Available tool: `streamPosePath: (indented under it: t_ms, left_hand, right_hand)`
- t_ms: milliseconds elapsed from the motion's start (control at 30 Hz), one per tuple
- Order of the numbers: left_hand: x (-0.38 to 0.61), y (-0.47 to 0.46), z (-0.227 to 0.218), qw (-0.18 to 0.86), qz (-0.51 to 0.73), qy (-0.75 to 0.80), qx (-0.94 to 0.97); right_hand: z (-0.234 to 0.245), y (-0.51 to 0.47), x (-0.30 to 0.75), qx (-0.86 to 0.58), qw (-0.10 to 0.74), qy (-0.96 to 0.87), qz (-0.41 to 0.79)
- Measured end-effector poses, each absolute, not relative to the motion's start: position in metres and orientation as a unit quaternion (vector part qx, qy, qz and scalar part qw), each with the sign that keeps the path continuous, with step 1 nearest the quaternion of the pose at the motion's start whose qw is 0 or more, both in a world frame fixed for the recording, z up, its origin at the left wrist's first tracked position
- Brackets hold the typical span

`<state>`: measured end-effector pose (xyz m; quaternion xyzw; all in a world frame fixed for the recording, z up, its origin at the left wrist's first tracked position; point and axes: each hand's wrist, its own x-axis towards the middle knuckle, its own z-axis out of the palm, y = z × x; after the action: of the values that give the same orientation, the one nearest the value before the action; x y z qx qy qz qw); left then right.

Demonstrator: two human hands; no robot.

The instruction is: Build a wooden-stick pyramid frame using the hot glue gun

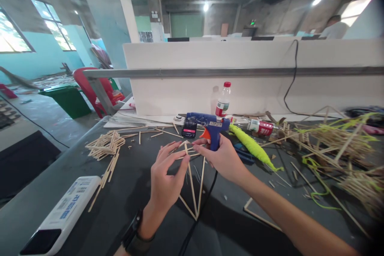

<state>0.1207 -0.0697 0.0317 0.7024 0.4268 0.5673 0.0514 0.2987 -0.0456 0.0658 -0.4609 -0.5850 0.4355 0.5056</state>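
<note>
My right hand (223, 159) grips a blue glue gun (207, 125) with an orange trigger, its nozzle pointing left over the sticks. My left hand (166, 176) pinches the top of a frame of thin wooden sticks (193, 186) that stands up from the dark table (126, 192), where several sticks meet. The fingers of both hands almost touch at that joint. The glue gun's black cord (201, 212) runs down toward me between my arms. A dark watch sits on my left wrist.
A white power bank (64, 212) lies at the front left. Loose sticks (105, 146) are piled at the left. Behind the gun stand a plastic bottle (223, 102), a fallen bottle (259, 126) and a yellow-green yarn spool (250, 144). Stick-and-yarn structures (339, 148) fill the right.
</note>
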Motion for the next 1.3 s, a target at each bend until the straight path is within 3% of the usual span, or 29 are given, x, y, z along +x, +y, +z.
streamPosePath:
  t_ms: [400, 600, 967, 1300]
  left_hand:
    - [0.123, -0.071, 0.026, 0.1, 0.556, 0.444, 0.696]
    - [0.119, -0.072, 0.032, 0.056, 0.552, 0.445, 0.703]
    - [0.106, -0.065, 0.036, 0.054, 0.577, 0.481, 0.657]
    - [0.093, -0.07, 0.047, 0.081, 0.561, 0.439, 0.697]
  right_hand:
    - [0.059, -0.042, 0.293, -0.47, 0.52, -0.589, 0.403]
    - [0.065, -0.048, 0.297, -0.521, 0.513, -0.589, 0.344]
    - [0.073, -0.085, 0.282, -0.52, 0.485, -0.569, 0.414]
    - [0.068, -0.078, 0.283, -0.512, 0.503, -0.573, 0.396]
